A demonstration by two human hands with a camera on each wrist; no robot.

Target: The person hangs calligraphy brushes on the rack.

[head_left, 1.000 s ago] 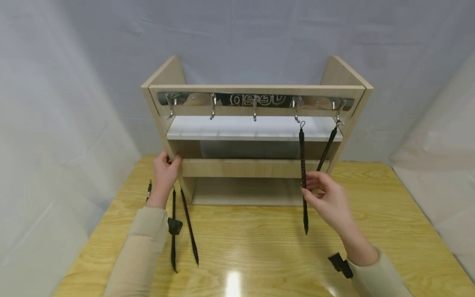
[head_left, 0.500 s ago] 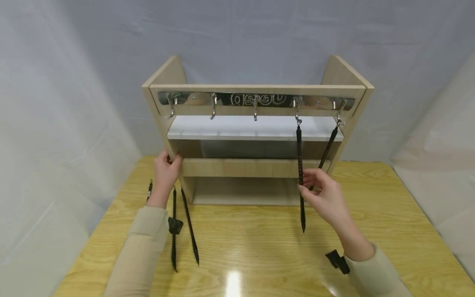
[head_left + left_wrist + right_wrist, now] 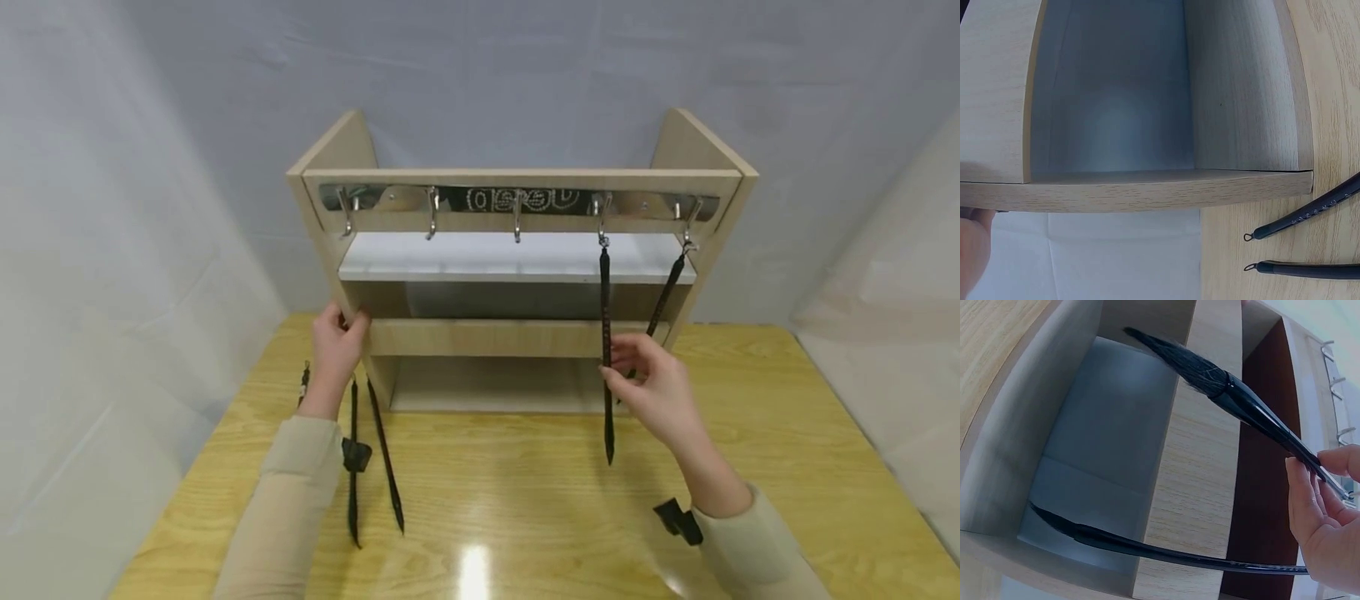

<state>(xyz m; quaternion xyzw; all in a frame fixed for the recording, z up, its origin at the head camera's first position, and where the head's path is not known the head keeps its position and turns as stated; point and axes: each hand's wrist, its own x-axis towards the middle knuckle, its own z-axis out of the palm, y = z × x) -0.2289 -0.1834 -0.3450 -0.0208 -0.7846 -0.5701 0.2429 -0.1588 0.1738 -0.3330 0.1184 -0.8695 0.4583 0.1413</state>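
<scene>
A black writing brush (image 3: 607, 292) hangs tip down, pinched at mid-handle between the thumb and fingers of my right hand (image 3: 652, 387). Its top loop meets the fourth hook (image 3: 602, 221) from the left on the metal hook rail (image 3: 465, 200). In the right wrist view the dark bristles of this brush (image 3: 1197, 365) point away from the hand. A second brush (image 3: 666, 292) hangs from the far right hook, partly behind the right hand. My left hand (image 3: 336, 354) grips the left side panel of the wooden shelf (image 3: 487, 337), thumb at the front edge.
On the table (image 3: 510, 500), two black brushes (image 3: 386, 458) lie beside the left forearm, and another brush (image 3: 303, 383) shows its top end left of the wrist. Black wrist mounts (image 3: 678, 522) sit by each sleeve. Pale cloth (image 3: 487, 75) stands behind the shelf.
My right hand has moved slightly left and up with the brush, bringing its loop from below the fourth hook onto it. The left hand stays on the side panel.
</scene>
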